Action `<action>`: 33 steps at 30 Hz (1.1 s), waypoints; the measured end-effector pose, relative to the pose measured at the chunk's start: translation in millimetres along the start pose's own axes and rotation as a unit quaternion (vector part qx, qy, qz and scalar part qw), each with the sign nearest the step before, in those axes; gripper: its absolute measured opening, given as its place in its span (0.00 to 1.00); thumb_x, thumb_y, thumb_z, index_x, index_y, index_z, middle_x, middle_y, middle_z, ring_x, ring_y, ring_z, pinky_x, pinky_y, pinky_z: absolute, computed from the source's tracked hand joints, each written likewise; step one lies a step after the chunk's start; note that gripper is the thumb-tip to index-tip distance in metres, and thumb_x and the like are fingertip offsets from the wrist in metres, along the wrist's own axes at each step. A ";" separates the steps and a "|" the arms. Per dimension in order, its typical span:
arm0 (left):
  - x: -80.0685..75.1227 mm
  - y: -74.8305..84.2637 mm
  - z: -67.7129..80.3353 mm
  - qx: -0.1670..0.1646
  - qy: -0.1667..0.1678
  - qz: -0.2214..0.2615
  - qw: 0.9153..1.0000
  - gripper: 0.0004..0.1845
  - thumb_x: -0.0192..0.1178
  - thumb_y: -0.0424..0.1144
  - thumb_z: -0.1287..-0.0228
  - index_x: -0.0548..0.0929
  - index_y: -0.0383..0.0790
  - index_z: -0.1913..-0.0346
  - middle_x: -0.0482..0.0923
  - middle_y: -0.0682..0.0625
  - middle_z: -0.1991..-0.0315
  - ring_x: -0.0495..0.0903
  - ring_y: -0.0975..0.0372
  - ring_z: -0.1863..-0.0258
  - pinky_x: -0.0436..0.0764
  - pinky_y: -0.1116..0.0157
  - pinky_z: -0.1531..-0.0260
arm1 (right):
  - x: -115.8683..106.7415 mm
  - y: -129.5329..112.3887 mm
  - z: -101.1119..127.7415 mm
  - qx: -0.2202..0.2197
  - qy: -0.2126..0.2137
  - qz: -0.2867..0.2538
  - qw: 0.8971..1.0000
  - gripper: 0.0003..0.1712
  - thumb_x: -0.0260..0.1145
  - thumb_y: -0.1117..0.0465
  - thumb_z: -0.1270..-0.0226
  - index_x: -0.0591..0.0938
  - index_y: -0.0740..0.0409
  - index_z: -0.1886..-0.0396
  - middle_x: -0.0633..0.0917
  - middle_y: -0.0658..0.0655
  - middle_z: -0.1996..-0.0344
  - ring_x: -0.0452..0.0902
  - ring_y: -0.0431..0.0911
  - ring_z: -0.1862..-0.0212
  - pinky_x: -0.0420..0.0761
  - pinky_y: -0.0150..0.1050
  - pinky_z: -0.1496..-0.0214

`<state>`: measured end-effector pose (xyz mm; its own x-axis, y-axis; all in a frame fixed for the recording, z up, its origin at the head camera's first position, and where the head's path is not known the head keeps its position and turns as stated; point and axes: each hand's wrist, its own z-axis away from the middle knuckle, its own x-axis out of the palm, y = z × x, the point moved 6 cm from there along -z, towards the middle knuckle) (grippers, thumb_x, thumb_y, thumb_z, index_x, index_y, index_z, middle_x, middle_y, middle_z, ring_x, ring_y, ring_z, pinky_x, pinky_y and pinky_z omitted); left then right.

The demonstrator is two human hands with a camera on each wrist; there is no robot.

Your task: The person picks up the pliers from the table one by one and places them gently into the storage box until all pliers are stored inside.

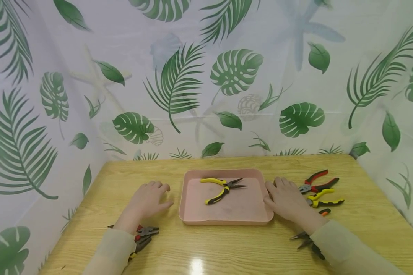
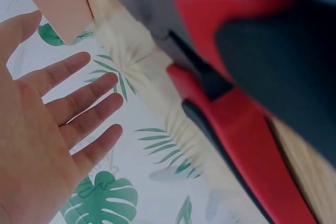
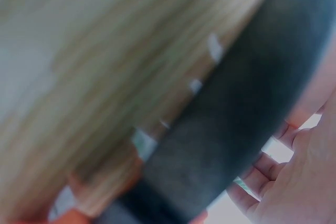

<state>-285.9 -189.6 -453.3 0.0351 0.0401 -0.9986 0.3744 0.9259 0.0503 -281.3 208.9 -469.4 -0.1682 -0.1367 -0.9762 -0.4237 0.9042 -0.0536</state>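
Note:
A pink tray (image 1: 192, 208) stands on the wooden table, and a pair of long-nose pliers (image 1: 218, 196) with yellow and black handles lies spread apart inside it. My left hand (image 1: 148, 200) is just left of the tray, apart from its rim, fingers extended and nothing in them. In the left wrist view that hand (image 2: 47, 124) shows its palm with the fingers spread. At the tray's right rim is my right hand (image 1: 285, 198), its fingertips and thumb right at the edge. The right wrist view shows part of this hand (image 3: 294, 177) behind a blurred dark handle (image 3: 231, 98).
Right of the tray lie red-and-black pliers (image 1: 323, 186), yellow-and-black pliers (image 1: 325, 201) and more dark-jawed pliers (image 1: 304, 238), partly under the right forearm. Beside the left forearm are several other pliers (image 1: 147, 231). A leaf-patterned cloth (image 1: 192, 88) hangs behind the table (image 1: 206, 244).

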 end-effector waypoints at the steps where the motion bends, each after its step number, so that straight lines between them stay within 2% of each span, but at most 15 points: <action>1: -0.4 -0.8 1.3 0.001 0.001 -0.001 1.000 0.24 0.64 0.56 0.27 0.82 0.42 0.40 0.84 0.44 0.44 0.82 0.46 0.42 0.79 0.44 0.40 | -0.2 -0.2 0.1 0.000 0.001 0.000 1.000 0.09 0.60 0.55 0.24 0.73 0.54 0.63 0.72 0.57 0.68 0.62 0.49 0.66 0.62 0.43 0.63; 11: -6.8 -9.9 14.7 -0.012 0.014 0.001 1.000 0.23 0.65 0.55 0.28 0.83 0.42 0.41 0.85 0.43 0.43 0.82 0.46 0.41 0.80 0.44 0.39 | 0.4 -1.8 1.1 0.000 -0.002 -0.005 1.000 0.08 0.59 0.55 0.24 0.73 0.53 0.63 0.71 0.56 0.68 0.62 0.49 0.66 0.62 0.43 0.62; 21: -8.6 -24.5 27.6 -0.028 0.007 0.001 1.000 0.23 0.65 0.54 0.28 0.83 0.41 0.41 0.85 0.42 0.44 0.83 0.45 0.42 0.80 0.43 0.40 | -1.4 -1.4 1.3 0.000 0.004 -0.001 1.000 0.08 0.60 0.56 0.24 0.73 0.53 0.63 0.71 0.56 0.68 0.62 0.49 0.66 0.62 0.43 0.62; 26: -11.4 -29.8 33.4 -0.027 0.009 -0.006 1.000 0.22 0.65 0.53 0.28 0.83 0.41 0.42 0.85 0.42 0.44 0.83 0.45 0.43 0.81 0.44 0.41 | 0.1 -0.4 1.6 -0.001 0.003 -0.004 1.000 0.08 0.60 0.56 0.24 0.73 0.53 0.63 0.71 0.56 0.68 0.61 0.49 0.67 0.61 0.42 0.63; 33: -12.8 -36.6 41.1 -0.037 0.001 0.006 0.999 0.23 0.66 0.54 0.29 0.83 0.41 0.41 0.86 0.43 0.44 0.84 0.45 0.45 0.81 0.44 0.42 | 1.0 0.7 0.7 0.001 0.002 -0.004 1.000 0.09 0.59 0.55 0.24 0.72 0.53 0.64 0.71 0.56 0.68 0.61 0.49 0.66 0.60 0.42 0.63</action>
<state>-261.9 -239.4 -441.6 0.0372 0.0527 -0.9979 0.3045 0.9505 0.0615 -281.1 209.6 -470.5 -0.1679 -0.1462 -0.9749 -0.4242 0.9034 -0.0624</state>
